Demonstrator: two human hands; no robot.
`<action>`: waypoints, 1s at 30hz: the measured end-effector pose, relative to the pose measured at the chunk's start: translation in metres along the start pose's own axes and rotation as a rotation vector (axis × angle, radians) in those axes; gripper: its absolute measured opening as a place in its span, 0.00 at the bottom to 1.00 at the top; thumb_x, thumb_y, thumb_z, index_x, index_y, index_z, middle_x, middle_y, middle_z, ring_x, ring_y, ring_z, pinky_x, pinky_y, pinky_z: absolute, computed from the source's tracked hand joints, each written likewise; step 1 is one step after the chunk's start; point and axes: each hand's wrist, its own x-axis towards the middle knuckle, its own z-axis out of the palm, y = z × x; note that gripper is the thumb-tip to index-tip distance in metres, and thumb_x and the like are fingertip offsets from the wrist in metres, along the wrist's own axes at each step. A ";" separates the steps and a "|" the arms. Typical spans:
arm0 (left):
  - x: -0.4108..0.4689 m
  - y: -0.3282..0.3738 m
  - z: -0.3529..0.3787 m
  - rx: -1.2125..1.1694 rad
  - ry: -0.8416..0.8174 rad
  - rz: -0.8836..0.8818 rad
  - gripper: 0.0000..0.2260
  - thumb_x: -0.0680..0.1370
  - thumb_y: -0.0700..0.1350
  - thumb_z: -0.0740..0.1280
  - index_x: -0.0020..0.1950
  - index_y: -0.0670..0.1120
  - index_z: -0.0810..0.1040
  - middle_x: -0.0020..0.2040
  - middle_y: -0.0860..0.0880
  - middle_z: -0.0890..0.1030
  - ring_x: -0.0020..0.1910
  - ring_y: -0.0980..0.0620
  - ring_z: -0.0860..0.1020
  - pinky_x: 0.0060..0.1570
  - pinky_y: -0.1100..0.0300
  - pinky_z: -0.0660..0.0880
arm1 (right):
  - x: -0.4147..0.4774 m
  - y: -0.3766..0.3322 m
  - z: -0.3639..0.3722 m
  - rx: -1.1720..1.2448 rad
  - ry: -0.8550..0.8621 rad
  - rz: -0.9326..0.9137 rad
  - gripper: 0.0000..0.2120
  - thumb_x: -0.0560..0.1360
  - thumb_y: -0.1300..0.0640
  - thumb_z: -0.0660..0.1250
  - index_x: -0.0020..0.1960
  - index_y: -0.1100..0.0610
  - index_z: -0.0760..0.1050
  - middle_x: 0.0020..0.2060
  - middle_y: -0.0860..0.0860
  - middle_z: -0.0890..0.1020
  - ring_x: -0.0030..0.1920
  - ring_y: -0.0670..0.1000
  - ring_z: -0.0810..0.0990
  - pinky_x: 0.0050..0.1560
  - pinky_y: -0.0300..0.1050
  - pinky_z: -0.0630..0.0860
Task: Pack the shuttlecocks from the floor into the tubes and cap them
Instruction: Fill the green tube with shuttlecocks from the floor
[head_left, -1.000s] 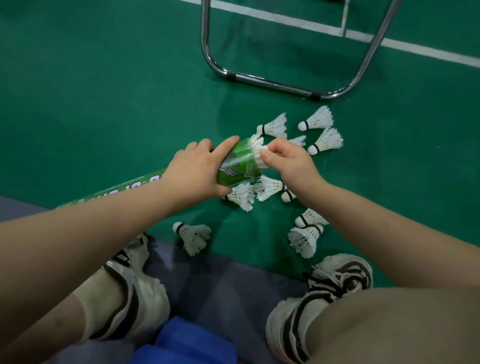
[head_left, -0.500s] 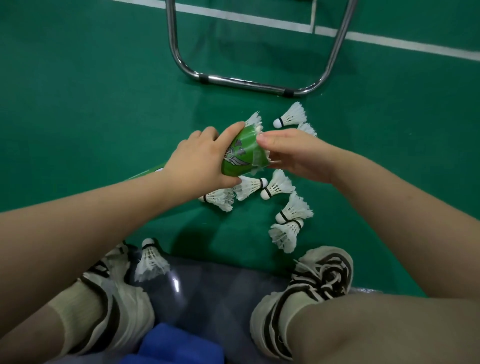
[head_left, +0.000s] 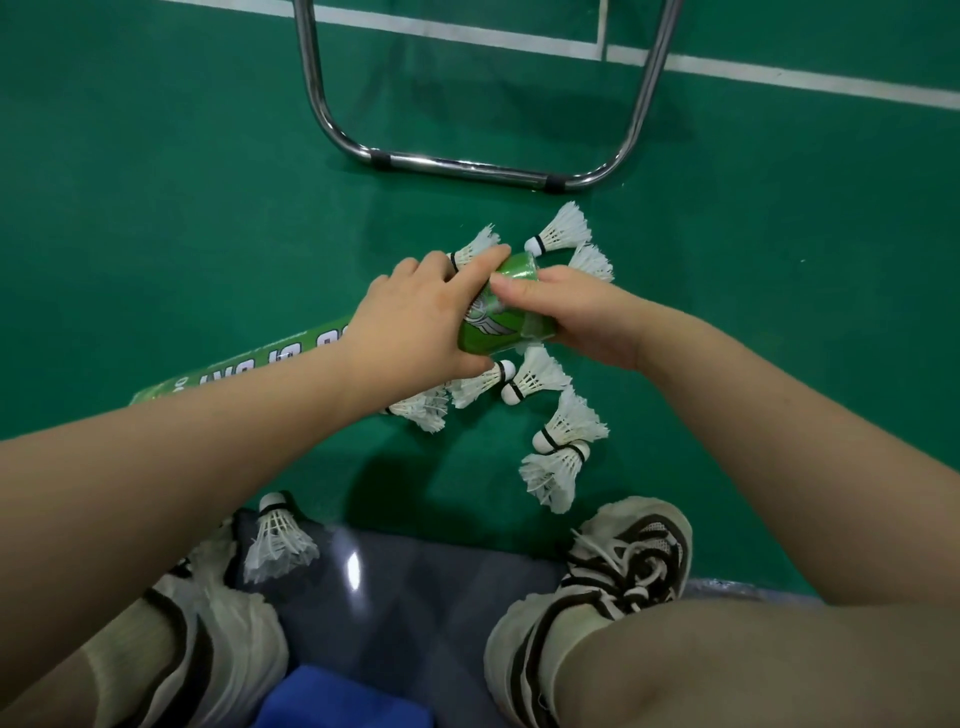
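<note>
As the tube (head_left: 493, 325) is gripped near its mouth by the left hand (head_left: 415, 322), its long axis is slanted from lower left toward the right hand (head_left: 576, 317), curled over that end. Glossy green cylinder; feathery cork-tipped shuttlecocks (head_left: 569, 426) are scattered on the floor (head_left: 182, 182) just beneath, nearer the right hand.

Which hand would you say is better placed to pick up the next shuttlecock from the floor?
Right. The left hand grips the green tube, steadying it; the right hand sits at its mouth, nearest the loose shuttlecocks.
</note>
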 end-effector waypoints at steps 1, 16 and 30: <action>0.003 -0.001 0.002 0.000 0.000 -0.011 0.42 0.68 0.60 0.70 0.75 0.58 0.50 0.54 0.44 0.71 0.52 0.43 0.70 0.51 0.49 0.70 | 0.001 0.003 -0.002 0.045 0.086 -0.014 0.16 0.75 0.45 0.63 0.49 0.58 0.77 0.45 0.52 0.84 0.48 0.51 0.82 0.53 0.44 0.78; 0.013 -0.050 0.019 0.020 -0.102 -0.186 0.44 0.67 0.60 0.72 0.75 0.57 0.50 0.53 0.42 0.72 0.53 0.41 0.71 0.52 0.48 0.72 | 0.031 0.104 -0.030 -0.582 0.438 0.425 0.11 0.76 0.50 0.64 0.39 0.56 0.72 0.35 0.51 0.71 0.37 0.51 0.71 0.38 0.45 0.66; 0.017 -0.071 0.014 -0.024 -0.092 -0.254 0.45 0.67 0.61 0.72 0.75 0.58 0.48 0.54 0.44 0.71 0.53 0.44 0.71 0.52 0.51 0.73 | 0.056 0.091 -0.022 -0.642 0.457 0.372 0.15 0.77 0.48 0.59 0.60 0.53 0.72 0.46 0.49 0.77 0.46 0.51 0.78 0.49 0.47 0.75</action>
